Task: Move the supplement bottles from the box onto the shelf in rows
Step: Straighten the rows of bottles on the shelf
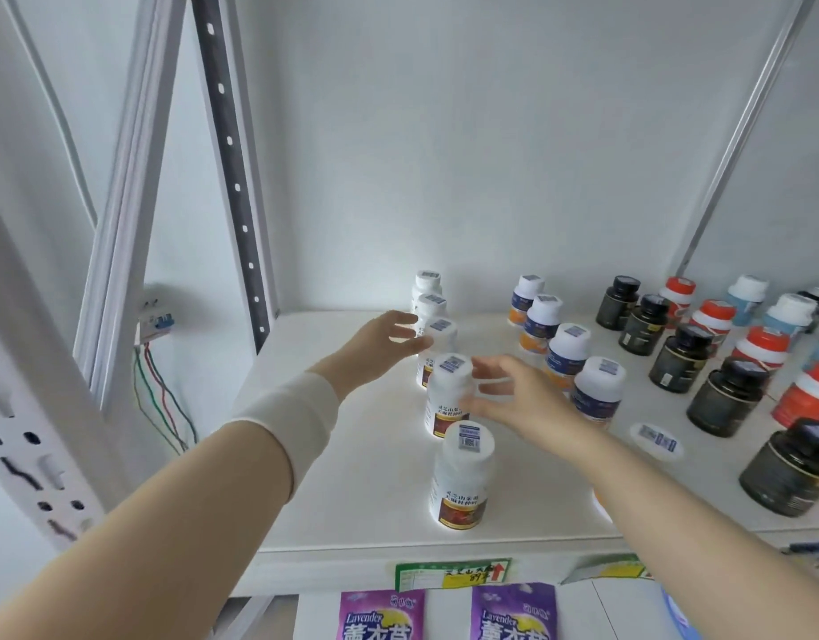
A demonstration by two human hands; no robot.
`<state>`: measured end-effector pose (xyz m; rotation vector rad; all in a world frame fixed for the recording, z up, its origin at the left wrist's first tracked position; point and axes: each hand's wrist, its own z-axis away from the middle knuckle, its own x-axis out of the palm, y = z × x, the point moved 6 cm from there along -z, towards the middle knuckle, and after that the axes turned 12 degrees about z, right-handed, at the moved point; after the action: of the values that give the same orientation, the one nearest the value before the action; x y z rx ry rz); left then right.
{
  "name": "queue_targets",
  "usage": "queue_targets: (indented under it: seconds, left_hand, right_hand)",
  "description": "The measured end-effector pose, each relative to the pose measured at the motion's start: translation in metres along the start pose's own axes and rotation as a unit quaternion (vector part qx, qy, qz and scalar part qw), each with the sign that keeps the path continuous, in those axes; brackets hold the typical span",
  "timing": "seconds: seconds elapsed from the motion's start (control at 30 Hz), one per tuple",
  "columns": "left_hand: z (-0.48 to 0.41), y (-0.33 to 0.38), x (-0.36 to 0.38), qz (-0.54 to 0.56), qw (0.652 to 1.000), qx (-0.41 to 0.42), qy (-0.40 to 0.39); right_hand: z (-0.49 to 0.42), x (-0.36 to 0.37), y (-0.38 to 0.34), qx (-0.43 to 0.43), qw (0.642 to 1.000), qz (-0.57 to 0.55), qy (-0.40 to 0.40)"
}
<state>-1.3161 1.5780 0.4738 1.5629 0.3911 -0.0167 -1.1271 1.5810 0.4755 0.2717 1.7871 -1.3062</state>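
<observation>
A row of five white bottles point(460, 478) stands upright on the shelf point(352, 455), running from the front edge back to the wall. The left hand point(379, 344) hovers over the shelf with fingers spread and holds nothing. Its fingertips are just beside the cap of the third bottle point(439, 332) from the front; blur hides whether they touch. The right hand point(513, 399) is also spread and holds nothing, its fingers close against the right side of the second bottle point(449, 394); contact cannot be told. A white band point(287, 418) wraps the left wrist. To the right stand rows of blue-label bottles point(566, 348), dark bottles point(726, 394) and red-capped bottles point(763, 346). Purple packets point(382, 616) hang below the shelf
</observation>
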Motion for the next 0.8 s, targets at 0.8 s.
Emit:
queue_targets:
  seconds: [0.8]
  left_hand:
    - [-0.011,-0.016,0.025,0.115,0.992,0.024,-0.039]
  right_hand:
    - [-0.009,0.03,0.019,0.017,0.993,-0.11,0.029]
